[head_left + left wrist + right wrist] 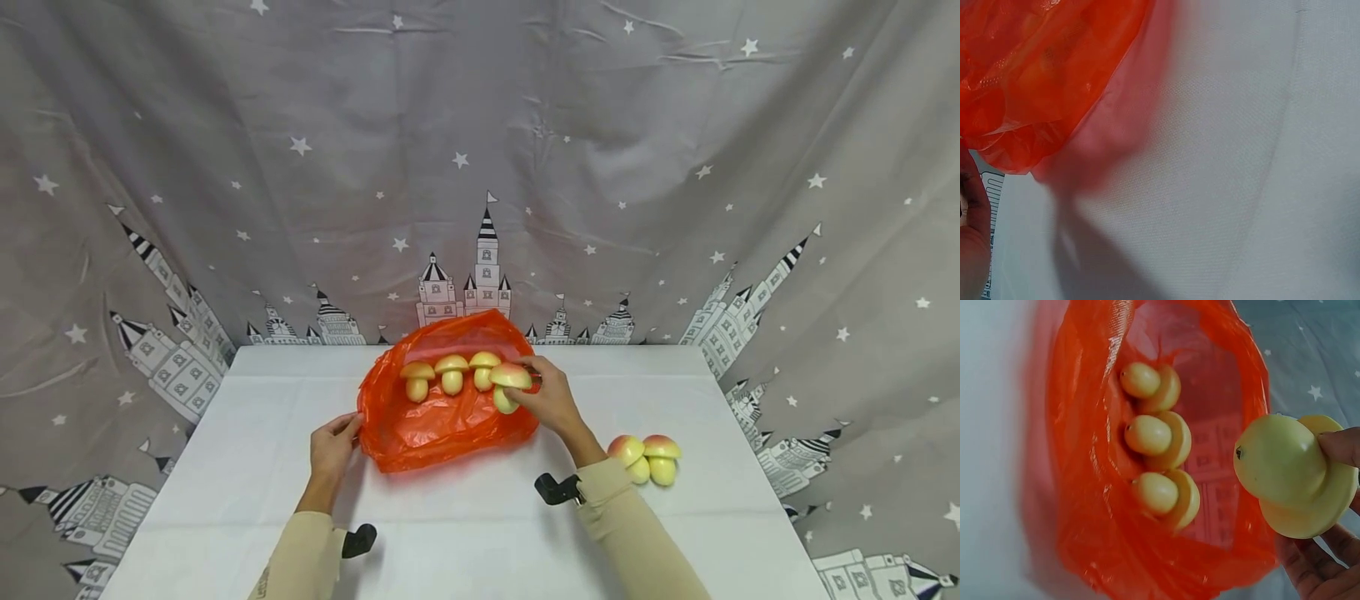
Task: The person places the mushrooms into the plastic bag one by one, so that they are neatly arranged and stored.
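A red plastic bag [427,433] lies with its mouth spread wide on the white table. Inside it, three yellow toy mushrooms [452,374] stand in a row. My left hand [334,448] pinches the bag's left rim; in the left wrist view only part of that hand [974,231] shows at the edge. My right hand [552,398] grips another toy mushroom [511,377] by its pink-tinged cap, over the bag's right side. The right wrist view shows this mushroom's pale stem [1279,456] pointing toward the bag, with thumb and fingers around the cap.
Two more toy mushrooms [662,458] lean together on the table [465,550], to the right of my right forearm. Behind the table's back edge hangs a grey curtain [465,108] printed with stars and castles. Black wrist mounts [557,489] stick out from both sleeves.
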`<act>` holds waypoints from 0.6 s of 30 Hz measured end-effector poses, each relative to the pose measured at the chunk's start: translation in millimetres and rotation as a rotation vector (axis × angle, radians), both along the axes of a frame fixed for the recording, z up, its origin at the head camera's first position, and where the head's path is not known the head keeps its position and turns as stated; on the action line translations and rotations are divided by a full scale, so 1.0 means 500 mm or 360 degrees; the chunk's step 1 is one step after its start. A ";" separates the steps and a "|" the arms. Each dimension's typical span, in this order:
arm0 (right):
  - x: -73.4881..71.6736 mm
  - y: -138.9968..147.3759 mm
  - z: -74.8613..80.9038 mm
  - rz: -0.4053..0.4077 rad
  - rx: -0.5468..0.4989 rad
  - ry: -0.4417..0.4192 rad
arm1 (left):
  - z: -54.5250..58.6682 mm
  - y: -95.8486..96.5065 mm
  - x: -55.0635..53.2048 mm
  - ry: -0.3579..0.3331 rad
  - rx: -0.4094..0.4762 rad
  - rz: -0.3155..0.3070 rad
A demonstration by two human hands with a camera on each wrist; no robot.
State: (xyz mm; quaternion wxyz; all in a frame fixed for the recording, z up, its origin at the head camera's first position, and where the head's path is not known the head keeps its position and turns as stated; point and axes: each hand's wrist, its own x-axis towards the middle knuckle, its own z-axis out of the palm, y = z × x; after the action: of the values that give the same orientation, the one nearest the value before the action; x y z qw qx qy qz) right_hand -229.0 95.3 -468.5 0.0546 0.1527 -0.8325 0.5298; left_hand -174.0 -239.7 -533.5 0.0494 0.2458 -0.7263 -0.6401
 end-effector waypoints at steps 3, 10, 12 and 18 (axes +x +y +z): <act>-0.006 -0.015 0.002 0.0020 0.0018 -0.0020 | 0.000 -0.001 0.002 0.0006 -0.0004 0.0000; -0.018 -0.053 -0.001 0.0095 0.0088 -0.0076 | -0.001 -0.004 0.001 -0.0003 -0.0014 0.0020; -0.019 -0.063 -0.004 0.0103 0.0107 -0.0104 | 0.000 -0.002 0.001 0.0005 -0.0013 0.0021; -0.029 -0.091 -0.019 0.0143 0.0097 -0.0143 | -0.001 0.003 0.000 0.0009 -0.0041 0.0009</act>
State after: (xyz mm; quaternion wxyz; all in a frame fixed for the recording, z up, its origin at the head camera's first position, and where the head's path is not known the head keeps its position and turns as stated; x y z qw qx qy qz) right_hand -243.3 49.6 -477.8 -0.0115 0.1676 -0.8422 0.5124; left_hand -173.9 -238.2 -533.9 0.0564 0.2455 -0.7337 -0.6311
